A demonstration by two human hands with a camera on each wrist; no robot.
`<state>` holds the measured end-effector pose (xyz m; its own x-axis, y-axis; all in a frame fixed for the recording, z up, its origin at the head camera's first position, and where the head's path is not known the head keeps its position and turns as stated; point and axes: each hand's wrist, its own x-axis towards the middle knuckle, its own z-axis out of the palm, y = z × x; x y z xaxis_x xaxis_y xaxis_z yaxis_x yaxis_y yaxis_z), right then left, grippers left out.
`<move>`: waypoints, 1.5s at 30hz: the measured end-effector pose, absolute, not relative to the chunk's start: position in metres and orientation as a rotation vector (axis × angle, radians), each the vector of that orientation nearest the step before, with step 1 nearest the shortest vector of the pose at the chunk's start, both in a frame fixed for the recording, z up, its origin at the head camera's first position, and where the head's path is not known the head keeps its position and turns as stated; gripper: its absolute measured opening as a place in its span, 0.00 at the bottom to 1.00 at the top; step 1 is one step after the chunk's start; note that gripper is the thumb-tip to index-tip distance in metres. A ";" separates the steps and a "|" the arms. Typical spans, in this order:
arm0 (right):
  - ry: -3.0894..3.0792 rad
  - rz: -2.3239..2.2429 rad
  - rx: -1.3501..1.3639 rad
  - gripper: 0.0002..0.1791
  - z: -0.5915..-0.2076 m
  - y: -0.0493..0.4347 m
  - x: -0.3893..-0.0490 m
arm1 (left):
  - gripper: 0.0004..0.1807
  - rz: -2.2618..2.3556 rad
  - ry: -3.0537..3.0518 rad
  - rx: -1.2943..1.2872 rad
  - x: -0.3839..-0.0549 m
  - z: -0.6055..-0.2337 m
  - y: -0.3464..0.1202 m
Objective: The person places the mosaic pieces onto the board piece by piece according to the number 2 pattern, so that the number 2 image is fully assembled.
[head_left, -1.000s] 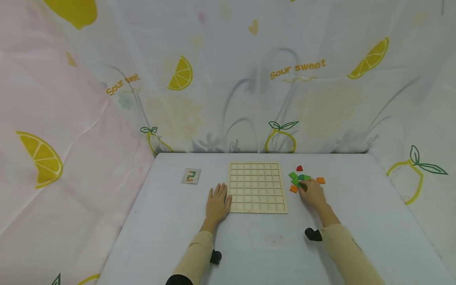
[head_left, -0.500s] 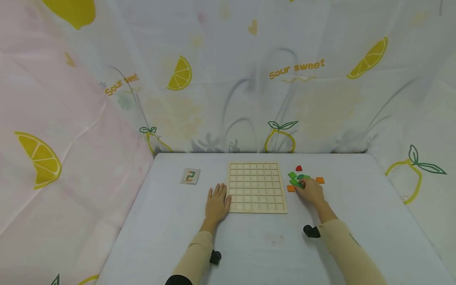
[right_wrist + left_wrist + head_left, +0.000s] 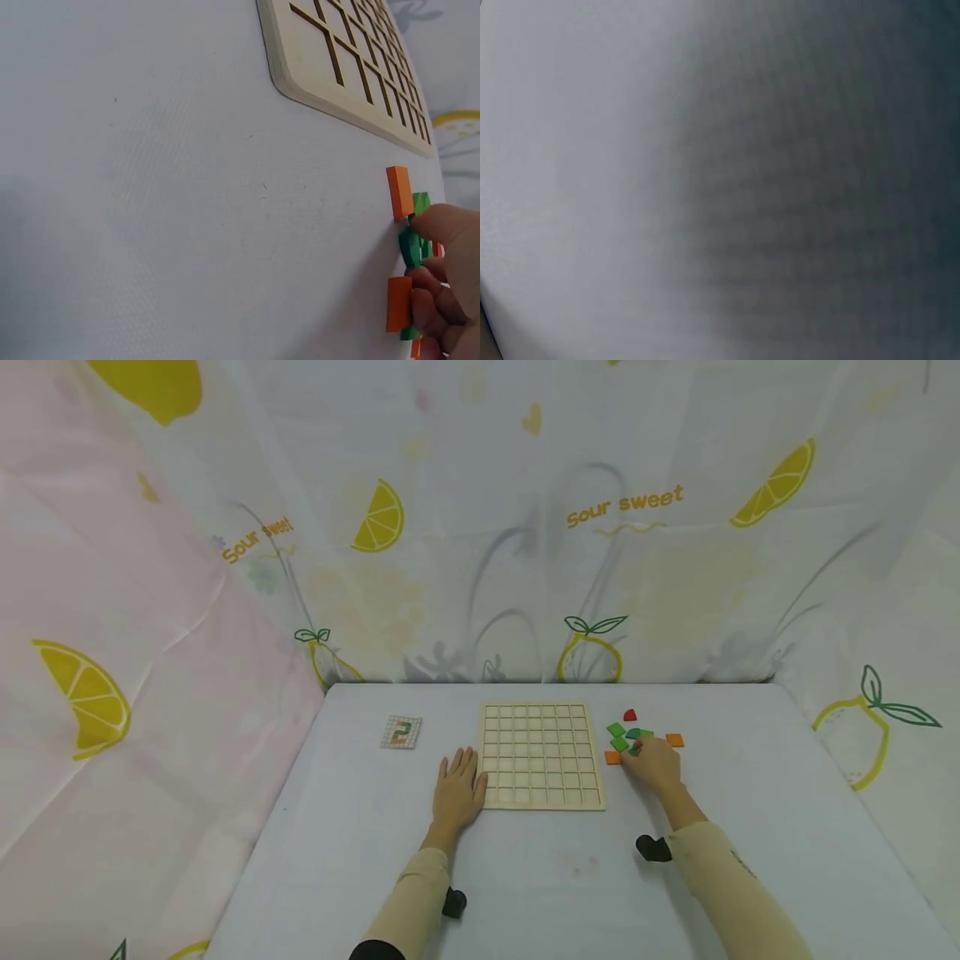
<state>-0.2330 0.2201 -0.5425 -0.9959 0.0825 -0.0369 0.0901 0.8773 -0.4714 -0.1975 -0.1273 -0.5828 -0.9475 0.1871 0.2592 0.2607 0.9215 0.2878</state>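
Observation:
My left hand (image 3: 456,795) lies flat with fingers extended, its thumb at the left edge of a wooden grid board (image 3: 542,756). The left wrist view is a dim blur without that hand. Right of the board, my right hand (image 3: 652,764) reaches into a small group of coloured tiles. Its thumb and fingers pinch a dark green tile (image 3: 409,247), partly hidden by them. Light green tiles (image 3: 618,743) lie just beyond the fingertips, with an orange tile (image 3: 612,758) on the board side. Another orange tile (image 3: 399,304) is beside the curled fingers in the right wrist view.
A small card (image 3: 401,732) with a gridded figure lies left of the board. A red tile (image 3: 630,715) sits behind the group. White cloth covers the table (image 3: 525,893), and a lemon-print curtain (image 3: 480,568) hangs behind it.
My right hand has shifted slightly left and towards me. The orange tile near the board has slid left and turned straighter. My left hand stays where it was.

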 end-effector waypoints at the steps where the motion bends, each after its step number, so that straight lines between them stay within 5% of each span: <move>1: 3.037 -0.760 0.138 0.20 -0.542 0.220 -0.233 | 0.27 -0.475 -2.858 -0.336 -0.198 -0.583 -0.127; 16: 3.004 -0.898 -0.094 0.22 -0.548 0.232 -0.231 | 0.28 -0.466 -2.893 -0.330 -0.199 -0.578 -0.128; 45: 3.019 -0.947 0.047 0.21 -0.553 0.223 -0.228 | 0.27 -0.465 -2.878 -0.341 -0.197 -0.578 -0.128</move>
